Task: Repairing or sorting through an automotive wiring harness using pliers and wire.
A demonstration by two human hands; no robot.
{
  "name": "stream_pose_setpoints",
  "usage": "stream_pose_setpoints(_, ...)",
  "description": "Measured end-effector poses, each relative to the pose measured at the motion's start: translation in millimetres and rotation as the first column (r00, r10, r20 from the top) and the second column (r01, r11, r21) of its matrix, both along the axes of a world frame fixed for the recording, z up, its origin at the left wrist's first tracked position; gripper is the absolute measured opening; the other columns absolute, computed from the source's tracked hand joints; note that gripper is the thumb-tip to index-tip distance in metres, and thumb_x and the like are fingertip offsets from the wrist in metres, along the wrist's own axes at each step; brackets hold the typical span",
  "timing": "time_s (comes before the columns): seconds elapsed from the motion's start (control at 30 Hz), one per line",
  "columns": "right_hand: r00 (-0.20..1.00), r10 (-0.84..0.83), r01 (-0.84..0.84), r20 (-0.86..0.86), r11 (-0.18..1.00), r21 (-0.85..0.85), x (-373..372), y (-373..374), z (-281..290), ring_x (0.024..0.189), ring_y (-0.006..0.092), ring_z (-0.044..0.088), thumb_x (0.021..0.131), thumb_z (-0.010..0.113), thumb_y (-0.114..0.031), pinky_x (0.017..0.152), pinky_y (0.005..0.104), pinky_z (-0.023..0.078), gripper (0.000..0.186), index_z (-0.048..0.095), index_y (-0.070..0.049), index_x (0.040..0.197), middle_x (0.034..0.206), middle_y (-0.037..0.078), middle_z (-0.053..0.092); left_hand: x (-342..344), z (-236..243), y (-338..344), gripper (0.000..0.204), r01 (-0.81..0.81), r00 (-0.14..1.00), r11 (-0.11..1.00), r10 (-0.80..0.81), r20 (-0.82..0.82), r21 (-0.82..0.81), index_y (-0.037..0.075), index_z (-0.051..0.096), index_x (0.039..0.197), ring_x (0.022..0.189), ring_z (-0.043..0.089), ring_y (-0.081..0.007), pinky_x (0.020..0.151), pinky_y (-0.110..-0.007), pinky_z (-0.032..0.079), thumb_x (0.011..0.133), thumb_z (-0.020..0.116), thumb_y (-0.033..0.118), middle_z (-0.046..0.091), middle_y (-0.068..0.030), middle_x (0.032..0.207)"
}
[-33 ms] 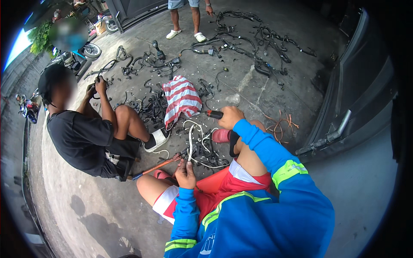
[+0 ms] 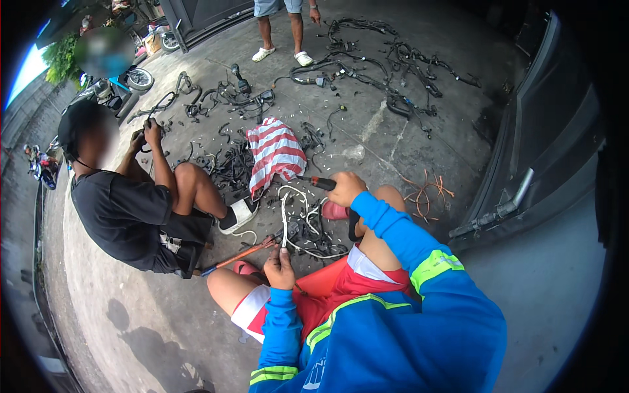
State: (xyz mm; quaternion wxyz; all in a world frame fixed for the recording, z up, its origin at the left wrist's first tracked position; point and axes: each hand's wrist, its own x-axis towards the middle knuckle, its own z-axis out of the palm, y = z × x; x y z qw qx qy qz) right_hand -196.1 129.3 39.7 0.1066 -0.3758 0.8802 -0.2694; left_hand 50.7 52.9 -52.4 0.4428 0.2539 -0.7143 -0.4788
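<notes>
My left hand [image 2: 280, 270] is closed on a white cable [image 2: 284, 223], which rises from the fingers and loops over the ground in front of me. In my right hand [image 2: 347, 190] is a tool with a black-and-orange handle [image 2: 323, 183]. Its thin dark end points left, toward a red-and-white striped plastic bag [image 2: 275, 149]; whether it is a blade or a shaft is too small to tell. The tool and the cable are apart. Beside my left hand lies a long orange-handled tool [image 2: 241, 255] with a blue grip end.
A co-worker in black [image 2: 128, 203] sits at the left, both hands on a dark piece. Black wiring harnesses [image 2: 354, 69] spread across the far concrete, near a standing person's white clogs [image 2: 303, 59]. Bare copper-coloured wires [image 2: 429, 194] lie right of my knee, before a dark metal gate [image 2: 524, 157].
My right hand has shifted slightly left and nearer the body with its tool. My left hand and the white cable have moved a little to the left.
</notes>
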Motion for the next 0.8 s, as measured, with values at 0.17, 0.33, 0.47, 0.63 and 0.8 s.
stream_pose_setpoints(0.17,0.449,0.180,0.119,0.875,0.959,-0.259,73.1,-2.0,-83.8,0.046,0.0102,0.045,0.072,0.072,-0.026,0.044,0.0249,0.034,0.026,0.058,-0.004,0.070,0.053,0.001,0.048,5.7,1.9,3.6,0.029,0.125,0.975,0.932,-0.180,0.134,0.341,-0.001,0.055,0.076,0.047,0.037,-0.0070,0.043,-0.025,0.030,0.091,0.048,0.022,0.044,0.0019,0.053)
stream_pose_setpoints(0.33,0.007,0.342,0.271,0.940,0.904,-0.330,75.8,-10.2,-85.6,0.052,0.0136,0.053,0.073,0.070,-0.016,0.048,0.0273,0.042,0.017,0.057,-0.004,0.077,0.060,0.004,0.053,-6.4,4.3,9.9,0.028,0.242,0.921,0.772,-0.373,0.111,0.588,-0.002,0.059,0.097,0.050,0.044,-0.0064,0.045,-0.021,0.033,0.092,0.045,0.022,0.052,0.0007,0.062)
stream_pose_setpoints(0.47,0.011,0.381,0.425,0.924,0.835,-0.350,51.2,-15.8,-88.2,0.054,0.0138,0.052,0.076,0.065,-0.010,0.050,0.0278,0.045,0.012,0.057,-0.002,0.078,0.064,0.006,0.053,-17.6,-12.1,15.2,0.027,0.274,0.952,0.531,-0.268,-0.148,0.802,-0.001,0.058,0.095,0.054,0.048,-0.0098,0.049,-0.022,0.037,0.092,0.043,0.022,0.055,-0.0042,0.068)
stream_pose_setpoints(0.63,0.158,0.366,0.515,0.917,0.762,-0.393,38.7,-11.3,-84.1,0.052,0.0122,0.055,0.074,0.066,-0.013,0.045,0.0256,0.042,0.014,0.059,-0.002,0.076,0.062,0.004,0.056,-33.7,3.7,9.9,0.030,0.349,0.880,0.394,-0.450,-0.152,0.851,0.003,0.053,0.074,0.045,0.037,-0.0081,0.045,-0.022,0.030,0.093,0.045,0.025,0.044,-0.0002,0.054)
stream_pose_setpoints(0.8,0.834,0.226,0.039,0.503,0.885,-0.463,32.6,2.4,-67.0,0.047,0.0140,0.048,0.073,0.065,-0.016,0.046,0.0318,0.038,0.020,0.056,0.000,0.065,0.053,0.007,0.052,-36.0,-1.8,4.2,0.030,0.185,0.828,0.634,-0.512,0.228,0.751,0.001,0.056,0.069,0.043,0.037,-0.0088,0.042,-0.025,0.027,0.090,0.050,0.022,0.044,0.0006,0.051)
